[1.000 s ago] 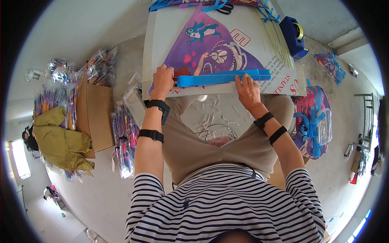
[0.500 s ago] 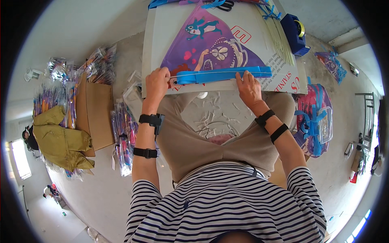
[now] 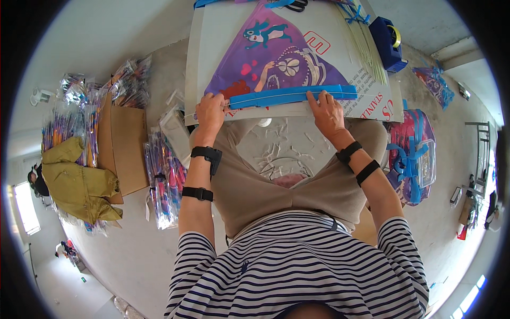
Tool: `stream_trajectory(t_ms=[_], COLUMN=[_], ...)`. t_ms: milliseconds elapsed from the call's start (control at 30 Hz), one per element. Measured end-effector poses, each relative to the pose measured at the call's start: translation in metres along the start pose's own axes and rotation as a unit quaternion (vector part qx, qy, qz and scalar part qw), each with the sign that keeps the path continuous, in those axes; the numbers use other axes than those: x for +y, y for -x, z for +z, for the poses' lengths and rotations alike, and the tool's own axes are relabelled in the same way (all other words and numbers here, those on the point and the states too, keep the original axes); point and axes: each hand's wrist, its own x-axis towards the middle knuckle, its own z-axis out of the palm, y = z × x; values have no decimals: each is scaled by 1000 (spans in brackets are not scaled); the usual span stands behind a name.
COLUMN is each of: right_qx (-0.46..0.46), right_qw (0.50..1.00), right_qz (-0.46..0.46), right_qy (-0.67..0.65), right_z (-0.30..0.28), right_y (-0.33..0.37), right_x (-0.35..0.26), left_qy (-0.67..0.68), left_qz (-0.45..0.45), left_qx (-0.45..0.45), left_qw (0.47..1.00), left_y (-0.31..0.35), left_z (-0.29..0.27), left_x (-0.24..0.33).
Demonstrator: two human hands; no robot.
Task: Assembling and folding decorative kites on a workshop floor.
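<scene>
A purple triangular kite [image 3: 249, 66] printed with cartoon figures lies flat on a white board. Along its near edge runs a long folded blue ribbon [image 3: 281, 95], with a thin white cord [image 3: 241, 101] stretched over it. My left hand [image 3: 211, 111] is closed at the ribbon's left end, pinching the cord, a short bit of which shows beyond the hand. At the right part of the ribbon my right hand [image 3: 326, 110] bends its fingers onto ribbon and cord. What lies under its fingertips is hidden.
On the board's far right are pale thin strips [image 3: 366, 50] and a blue tape dispenser [image 3: 387, 45]. Black scissor handles [image 3: 296, 5] show at the far edge. A cardboard box [image 3: 127, 151] and bagged goods [image 3: 164, 183] stand left; a pink-purple bundle [image 3: 411, 159] lies right.
My left hand has moved slightly nearer to me, and the cord now shows past its left side. The ribbon lies a little flatter; my right hand has shifted slightly left on it.
</scene>
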Motion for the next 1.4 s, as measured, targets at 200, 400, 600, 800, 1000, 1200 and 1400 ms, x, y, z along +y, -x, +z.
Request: stream_trajectory(t_ms=[200, 400, 600, 800, 1000, 1200, 1400], right_qx=[-10, 16, -16, -2, 39, 13, 6], right_qw=[1000, 1000, 999, 999, 999, 999, 999], right_qz=[13, 9, 21, 31, 10, 16, 28], right_qy=[2, 10, -28, -39, -30, -38, -42], right_z=[1, -1, -4, -7, -9, -7, -7], right_y=[-1, -3, -5, -6, -7, -9, -10], right_x=[-1, -1, 0, -1, -2, 2, 3], left_qy=[105, 163, 138, 130, 138, 163, 181], left_qz=[55, 161, 100, 92, 77, 66, 111], left_qx=[41, 55, 14, 38, 35, 33, 103], left_qw=[992, 972, 985, 986, 987, 984, 972], left_y=[-7, -12, -12, -13, -10, -9, -6], left_z=[0, 12, 22, 23, 21, 34, 41], left_x=[18, 62, 71, 75, 80, 78, 74])
